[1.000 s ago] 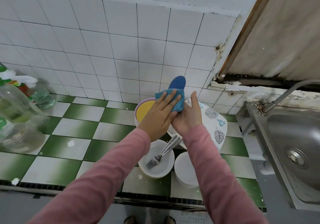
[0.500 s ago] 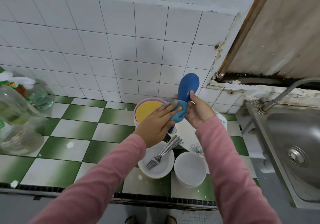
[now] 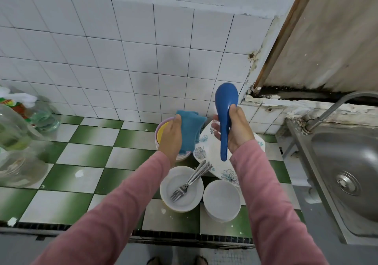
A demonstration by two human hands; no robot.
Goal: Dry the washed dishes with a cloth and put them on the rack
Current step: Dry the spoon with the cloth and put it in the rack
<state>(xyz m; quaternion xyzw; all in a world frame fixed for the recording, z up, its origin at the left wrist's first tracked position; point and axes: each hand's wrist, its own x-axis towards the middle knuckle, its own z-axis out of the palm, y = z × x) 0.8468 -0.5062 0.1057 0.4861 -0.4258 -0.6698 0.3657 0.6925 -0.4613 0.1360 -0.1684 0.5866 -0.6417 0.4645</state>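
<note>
My right hand (image 3: 238, 129) grips a blue plastic rice paddle (image 3: 225, 111) upright, its round head up and its handle pointing down. My left hand (image 3: 170, 138) holds a folded teal cloth (image 3: 191, 131), a little apart from the paddle on its left. Below the hands stand a white bowl (image 3: 173, 201) with forks (image 3: 191, 181) lying in it, an upturned white bowl (image 3: 222, 200), a leaf-patterned white plate (image 3: 206, 146), and a purple bowl with a yellow dish inside (image 3: 162, 129).
The green-and-white tiled counter (image 3: 86, 154) runs left, with clear bottles (image 3: 18, 142) at its left end. A steel sink (image 3: 345, 172) with a tap (image 3: 335, 105) lies at the right. A white tiled wall stands behind.
The cloth in my left hand has come off the paddle and moved left. My right hand has raised the paddle, so its whole head and handle show.
</note>
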